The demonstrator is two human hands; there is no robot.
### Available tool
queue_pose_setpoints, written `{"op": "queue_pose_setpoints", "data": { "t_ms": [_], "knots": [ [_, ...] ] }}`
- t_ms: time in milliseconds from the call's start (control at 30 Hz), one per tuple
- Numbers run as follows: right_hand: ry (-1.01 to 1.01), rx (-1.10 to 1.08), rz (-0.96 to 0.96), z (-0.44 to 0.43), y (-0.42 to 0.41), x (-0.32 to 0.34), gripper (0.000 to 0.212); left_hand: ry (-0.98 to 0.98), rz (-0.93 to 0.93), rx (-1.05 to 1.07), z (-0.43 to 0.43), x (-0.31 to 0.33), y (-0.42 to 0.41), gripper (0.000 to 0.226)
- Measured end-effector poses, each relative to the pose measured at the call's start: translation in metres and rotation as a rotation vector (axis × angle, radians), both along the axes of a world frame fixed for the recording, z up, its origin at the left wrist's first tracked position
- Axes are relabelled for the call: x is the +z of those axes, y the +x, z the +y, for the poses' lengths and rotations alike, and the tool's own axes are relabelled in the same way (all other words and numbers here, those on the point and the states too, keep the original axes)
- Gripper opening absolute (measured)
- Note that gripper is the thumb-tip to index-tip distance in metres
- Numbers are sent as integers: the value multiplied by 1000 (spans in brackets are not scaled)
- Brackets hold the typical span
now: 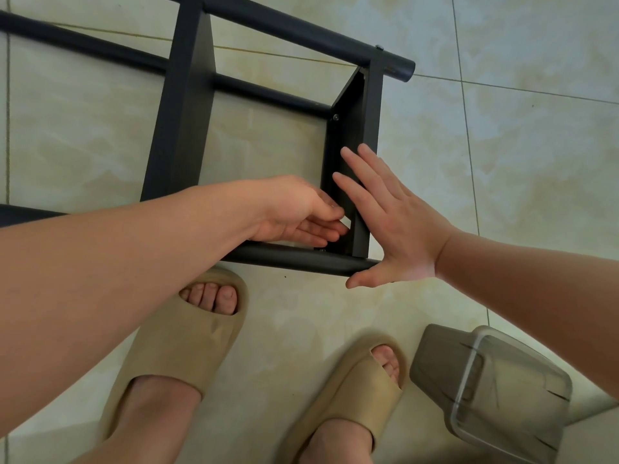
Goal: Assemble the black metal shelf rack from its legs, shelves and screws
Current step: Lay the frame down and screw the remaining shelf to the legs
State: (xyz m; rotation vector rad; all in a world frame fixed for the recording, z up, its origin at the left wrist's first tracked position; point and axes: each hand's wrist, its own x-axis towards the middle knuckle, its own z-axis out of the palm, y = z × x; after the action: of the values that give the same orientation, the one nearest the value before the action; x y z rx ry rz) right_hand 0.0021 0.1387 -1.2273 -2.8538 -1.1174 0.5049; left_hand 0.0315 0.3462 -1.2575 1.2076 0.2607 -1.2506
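Nearest you, at six o'clock, your feet in tan slides (187,346) stand on pale floor tiles (502,162); a grey plastic box (492,390) with a clear lid sits at five o'clock. Just beyond, the black rack (268,92) lies on its side, and its near leg (294,257) runs across the centre. Your right hand (392,226) is spread flat against the outer face of the end shelf (348,128), thumb by the leg's end. Your left hand (301,216) reaches to the shelf's inner face, fingers bunched against the thumb — whether they pinch anything cannot be told. A second shelf (187,105) and farther legs (284,26) extend toward eleven o'clock.
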Motion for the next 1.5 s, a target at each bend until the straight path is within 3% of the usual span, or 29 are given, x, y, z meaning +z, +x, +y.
{"op": "queue_pose_setpoints", "data": {
  "t_ms": [1133,1333,1500],
  "knots": [
    [12,1,5,0,0,-1,133,165,-429,-495,7,8,-6,11],
    [18,0,6,0,0,-1,132,173,-429,-329,7,1,-3,6],
    [12,-2,5,0,0,-1,132,266,-641,-373,6,2,2,10]
  ]
}}
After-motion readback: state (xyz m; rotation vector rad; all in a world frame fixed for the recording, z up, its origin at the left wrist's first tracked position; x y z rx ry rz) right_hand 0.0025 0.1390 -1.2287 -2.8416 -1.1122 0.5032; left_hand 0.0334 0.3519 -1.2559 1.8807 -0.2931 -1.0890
